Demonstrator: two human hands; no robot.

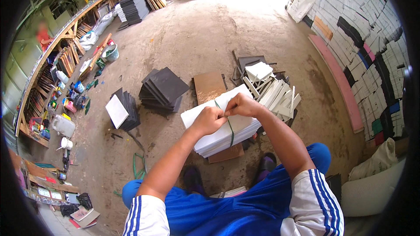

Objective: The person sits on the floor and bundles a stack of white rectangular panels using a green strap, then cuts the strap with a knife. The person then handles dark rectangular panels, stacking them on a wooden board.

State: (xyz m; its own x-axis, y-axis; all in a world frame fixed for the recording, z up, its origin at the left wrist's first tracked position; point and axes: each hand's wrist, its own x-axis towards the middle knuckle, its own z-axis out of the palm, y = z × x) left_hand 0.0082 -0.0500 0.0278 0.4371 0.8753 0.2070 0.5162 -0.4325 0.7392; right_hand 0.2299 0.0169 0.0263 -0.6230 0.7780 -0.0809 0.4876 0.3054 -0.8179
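Note:
A stack of white flat sheets (205,142) rests on a brown board in front of my knees. A green strap (230,132) runs over the stack's top and down its near side. My left hand (209,120) and my right hand (241,105) meet on top of the stack, both pinching the strap where it crosses. The fingers hide the exact point of contact. My blue shorts and dark shoes show below the stack.
Dark grey sheet stacks (162,88) and one topped by a white sheet (117,111) lie to the left. Loose white strips and sheets (274,92) are piled at the right. A brown board (209,85) lies beyond. Shelves with bottles line the left wall; another person sits far off.

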